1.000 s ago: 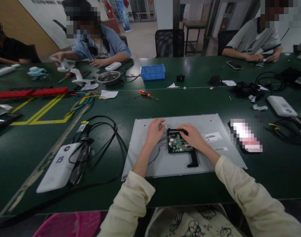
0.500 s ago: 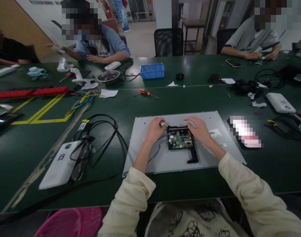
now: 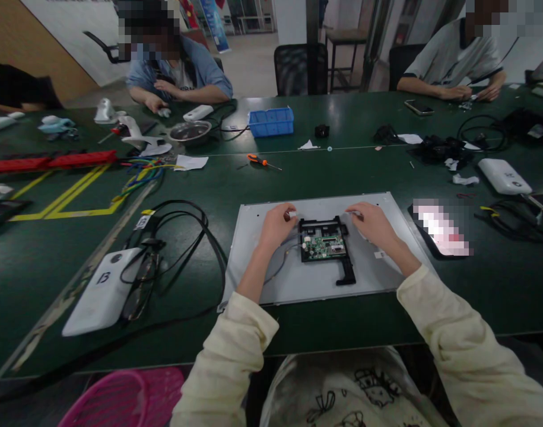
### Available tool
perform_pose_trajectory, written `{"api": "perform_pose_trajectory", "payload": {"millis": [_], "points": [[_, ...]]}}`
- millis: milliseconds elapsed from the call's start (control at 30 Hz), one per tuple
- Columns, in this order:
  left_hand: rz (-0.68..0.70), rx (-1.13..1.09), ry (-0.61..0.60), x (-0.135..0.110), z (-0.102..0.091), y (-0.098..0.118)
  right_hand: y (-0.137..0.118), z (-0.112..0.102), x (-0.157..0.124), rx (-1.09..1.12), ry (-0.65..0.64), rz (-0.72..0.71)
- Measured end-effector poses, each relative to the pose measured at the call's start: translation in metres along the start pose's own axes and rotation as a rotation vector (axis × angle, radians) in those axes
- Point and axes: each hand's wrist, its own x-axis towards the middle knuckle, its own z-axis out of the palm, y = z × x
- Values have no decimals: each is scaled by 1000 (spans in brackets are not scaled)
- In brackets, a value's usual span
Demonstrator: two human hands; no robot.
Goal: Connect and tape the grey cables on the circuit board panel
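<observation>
A grey metal panel (image 3: 307, 284) lies flat on the green table in front of me. On its middle sits a black frame holding a green circuit board (image 3: 322, 246). My left hand (image 3: 275, 225) rests on the panel just left of the frame, its fingers pinched on a small pale piece at the frame's upper left corner. My right hand (image 3: 373, 224) lies to the right of the frame, fingers curled, with its fingertips on a small pale strip near the frame's upper right corner. A thin grey cable (image 3: 282, 264) runs from the board toward my left wrist.
A white device marked 13 (image 3: 102, 290) with looped black cables (image 3: 182, 237) lies to the left. An orange-handled screwdriver (image 3: 257, 159) and a blue bin (image 3: 271, 121) sit farther back. Other people work at the far side. A pink basket (image 3: 129, 400) sits below the table edge.
My right hand has moved off the top of the black frame to its right side, onto the panel. My left hand has stayed at the frame's upper left corner.
</observation>
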Motion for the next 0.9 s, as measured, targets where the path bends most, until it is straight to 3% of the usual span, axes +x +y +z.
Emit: {"api": "perform_pose_trajectory", "payload": {"millis": [333, 533, 733, 900], "points": [[-80, -178, 95, 1, -3, 4, 8, -1, 0, 67, 58, 27], [-76, -439, 110, 5, -3, 13, -16, 2, -1, 124, 150, -96], [-66, -622, 14, 1, -1, 40, -53, 2, -8, 51, 78, -256], [-69, -700, -113, -8, -3, 64, -69, 7, -14, 60, -4, -326]]}}
